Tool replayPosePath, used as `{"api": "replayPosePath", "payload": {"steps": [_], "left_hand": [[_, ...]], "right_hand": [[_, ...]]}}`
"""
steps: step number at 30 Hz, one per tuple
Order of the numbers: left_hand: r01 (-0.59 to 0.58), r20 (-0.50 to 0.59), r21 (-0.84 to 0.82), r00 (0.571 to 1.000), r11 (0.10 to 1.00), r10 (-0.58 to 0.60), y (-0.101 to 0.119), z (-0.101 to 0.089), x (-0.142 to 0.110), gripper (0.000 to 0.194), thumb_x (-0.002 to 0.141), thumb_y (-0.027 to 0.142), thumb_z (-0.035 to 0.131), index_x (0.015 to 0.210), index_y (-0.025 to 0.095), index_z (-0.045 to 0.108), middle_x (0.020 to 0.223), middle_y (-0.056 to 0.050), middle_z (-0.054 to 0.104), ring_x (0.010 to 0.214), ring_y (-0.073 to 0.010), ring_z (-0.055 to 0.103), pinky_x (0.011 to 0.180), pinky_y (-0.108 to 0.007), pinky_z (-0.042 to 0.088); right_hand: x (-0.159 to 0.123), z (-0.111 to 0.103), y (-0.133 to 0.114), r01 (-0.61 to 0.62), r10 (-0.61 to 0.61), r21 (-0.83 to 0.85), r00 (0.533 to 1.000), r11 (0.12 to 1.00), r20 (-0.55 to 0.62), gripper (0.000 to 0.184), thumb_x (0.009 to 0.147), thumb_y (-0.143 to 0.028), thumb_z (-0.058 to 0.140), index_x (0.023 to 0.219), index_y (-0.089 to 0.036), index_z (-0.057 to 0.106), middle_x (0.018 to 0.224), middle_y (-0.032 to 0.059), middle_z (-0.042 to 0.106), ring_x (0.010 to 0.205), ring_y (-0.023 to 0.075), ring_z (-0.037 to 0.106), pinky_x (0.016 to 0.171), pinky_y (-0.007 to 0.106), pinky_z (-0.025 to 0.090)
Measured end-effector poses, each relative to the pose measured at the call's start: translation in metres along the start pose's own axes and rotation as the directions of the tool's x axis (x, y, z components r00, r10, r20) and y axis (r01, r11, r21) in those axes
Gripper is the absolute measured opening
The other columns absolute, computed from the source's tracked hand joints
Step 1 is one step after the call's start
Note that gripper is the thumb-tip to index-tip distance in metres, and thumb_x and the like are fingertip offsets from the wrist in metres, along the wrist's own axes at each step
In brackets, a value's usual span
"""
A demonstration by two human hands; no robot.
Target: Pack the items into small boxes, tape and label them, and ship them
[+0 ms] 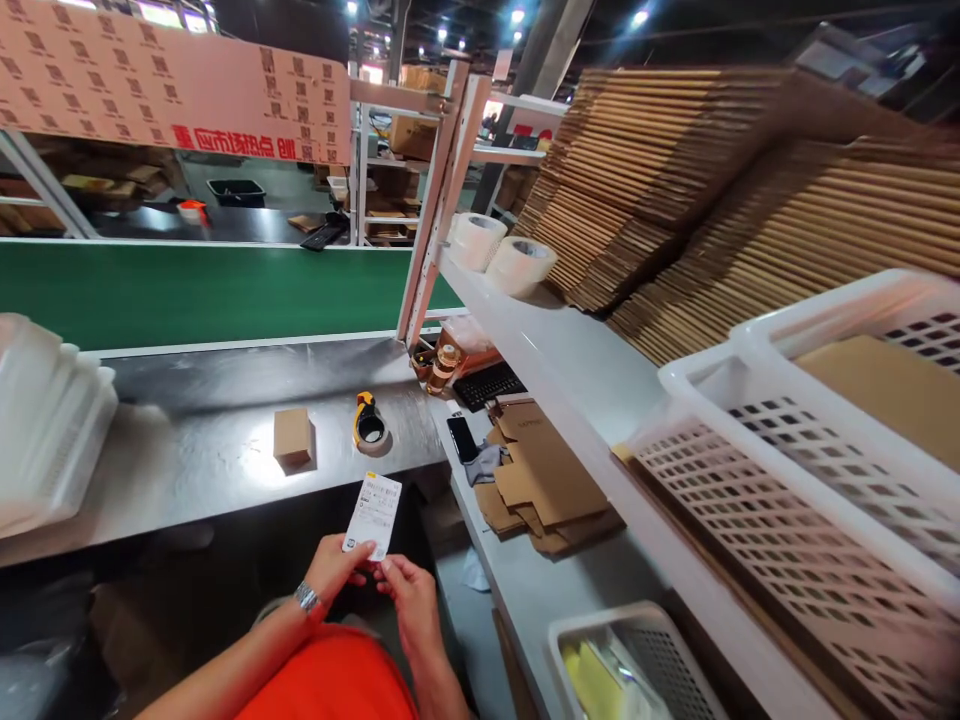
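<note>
Both hands hold a white printed label (373,514) upright in front of my body, below the table edge. My left hand (335,567), with a metal watch on its wrist, pinches the label's lower left corner. My right hand (409,592) pinches its lower right edge with fingers closed. On the metal table ahead lie a small closed cardboard box (292,436) and a tape dispenser (369,423) with a yellow handle, both out of reach of the hands.
A green conveyor belt (187,290) runs behind the table. To the right are a phone (463,437), a keyboard (488,384), flat cardboard blanks (544,475), tape rolls (499,255), stacked flat cartons (720,200) on a shelf, and white plastic baskets (787,470). White plastic trays (45,420) sit far left.
</note>
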State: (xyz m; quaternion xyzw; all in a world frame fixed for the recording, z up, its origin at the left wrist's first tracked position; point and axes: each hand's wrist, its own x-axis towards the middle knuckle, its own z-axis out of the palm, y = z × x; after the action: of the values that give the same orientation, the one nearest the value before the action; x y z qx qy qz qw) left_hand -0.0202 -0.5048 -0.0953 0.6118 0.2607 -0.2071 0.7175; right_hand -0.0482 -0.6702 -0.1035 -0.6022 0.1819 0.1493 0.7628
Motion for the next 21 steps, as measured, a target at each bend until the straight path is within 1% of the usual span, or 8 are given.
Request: {"api": "replayPosePath", "payload": {"steps": [3, 5, 7, 8, 11, 17, 19, 21], "left_hand": [[-0.150, -0.112, 0.134, 0.980, 0.980, 0.165, -0.008, -0.002, 0.002, 0.063, 0.064, 0.045, 0.103, 0.115, 0.014, 0.083, 0.123, -0.022, 0.086, 0.110, -0.0395, 0.084, 0.087, -0.049, 0.072], [-0.365, -0.137, 0.260, 0.902, 0.894, 0.408, -0.010, -0.006, -0.002, 0.069, 0.068, 0.046, 0.100, 0.129, 0.018, 0.083, 0.151, -0.024, 0.077, 0.141, -0.0452, 0.074, 0.116, -0.062, 0.065], [-0.531, 0.026, 0.333, 0.831, 0.779, 0.556, -0.009, -0.008, -0.007, 0.051, 0.081, 0.051, 0.093, 0.123, 0.023, 0.089, 0.150, -0.021, 0.079, 0.156, -0.0452, 0.064, 0.136, -0.064, 0.049], [-0.570, 0.137, 0.337, 0.817, 0.749, 0.560, -0.008, -0.008, -0.010, 0.040, 0.088, 0.054, 0.089, 0.116, 0.025, 0.092, 0.141, -0.019, 0.083, 0.156, -0.0445, 0.065, 0.140, -0.063, 0.044], [-0.532, 0.292, 0.329, 0.843, 0.780, 0.451, 0.001, -0.005, -0.018, 0.030, 0.096, 0.058, 0.084, 0.097, 0.030, 0.094, 0.110, -0.015, 0.090, 0.133, -0.0418, 0.078, 0.134, -0.055, 0.052], [-0.374, 0.274, 0.403, 0.920, 0.835, 0.280, 0.012, 0.009, -0.025, 0.025, 0.082, 0.051, 0.091, 0.075, 0.028, 0.089, 0.089, -0.011, 0.088, 0.094, -0.0341, 0.082, 0.098, -0.041, 0.067], [-0.275, 0.217, 0.351, 0.954, 0.895, 0.208, 0.012, 0.013, -0.024, 0.026, 0.073, 0.048, 0.094, 0.066, 0.026, 0.081, 0.074, -0.007, 0.082, 0.081, -0.0300, 0.079, 0.085, -0.036, 0.067], [-0.102, 0.181, 0.180, 0.981, 0.978, 0.069, 0.012, 0.016, -0.023, 0.028, 0.071, 0.045, 0.093, 0.066, 0.024, 0.076, 0.066, -0.004, 0.077, 0.070, -0.0259, 0.075, 0.072, -0.033, 0.064]], "right_hand": [[0.000, -0.003, 0.002, 0.022, -0.023, -0.026, 0.999, 0.999, -0.036, 0.065, 0.070, -0.082, 0.099, 0.084, -0.019, 0.095, 0.082, 0.0081, 0.084, 0.078, 0.0210, 0.071, 0.073, 0.031, 0.054], [-0.001, -0.005, 0.001, 0.037, -0.039, -0.028, 0.998, 0.999, -0.057, 0.064, 0.072, -0.082, 0.098, 0.082, -0.019, 0.094, 0.083, 0.0075, 0.083, 0.079, 0.0211, 0.070, 0.073, 0.032, 0.054], [-0.002, -0.006, 0.000, 0.068, -0.071, -0.052, 0.996, 0.996, -0.054, 0.063, 0.075, -0.082, 0.095, 0.083, -0.020, 0.094, 0.085, 0.0077, 0.084, 0.081, 0.0224, 0.071, 0.074, 0.032, 0.055], [-0.003, -0.006, 0.000, 0.089, -0.093, -0.076, 0.995, 0.993, -0.044, 0.062, 0.078, -0.082, 0.093, 0.084, -0.020, 0.095, 0.086, 0.0078, 0.084, 0.082, 0.0230, 0.071, 0.074, 0.032, 0.055], [-0.006, -0.010, -0.002, 0.144, -0.148, -0.157, 0.989, 0.977, -0.015, 0.062, 0.086, -0.083, 0.086, 0.083, -0.021, 0.095, 0.085, 0.0079, 0.083, 0.082, 0.0239, 0.070, 0.074, 0.033, 0.054], [-0.014, -0.019, 0.000, 0.212, -0.224, -0.289, 0.975, 0.934, -0.008, 0.047, 0.092, -0.065, 0.084, 0.075, -0.022, 0.093, 0.078, 0.0053, 0.079, 0.074, 0.0192, 0.063, 0.071, 0.033, 0.046], [-0.021, -0.022, 0.002, 0.192, -0.201, -0.224, 0.979, 0.956, -0.019, 0.037, 0.085, -0.058, 0.090, 0.072, -0.023, 0.092, 0.076, 0.0039, 0.078, 0.073, 0.0181, 0.062, 0.071, 0.031, 0.046], [-0.029, -0.027, 0.004, 0.123, -0.124, -0.024, 0.991, 0.992, -0.049, 0.037, 0.073, -0.058, 0.096, 0.068, -0.022, 0.089, 0.072, 0.0032, 0.076, 0.069, 0.0179, 0.063, 0.068, 0.031, 0.049]]}}
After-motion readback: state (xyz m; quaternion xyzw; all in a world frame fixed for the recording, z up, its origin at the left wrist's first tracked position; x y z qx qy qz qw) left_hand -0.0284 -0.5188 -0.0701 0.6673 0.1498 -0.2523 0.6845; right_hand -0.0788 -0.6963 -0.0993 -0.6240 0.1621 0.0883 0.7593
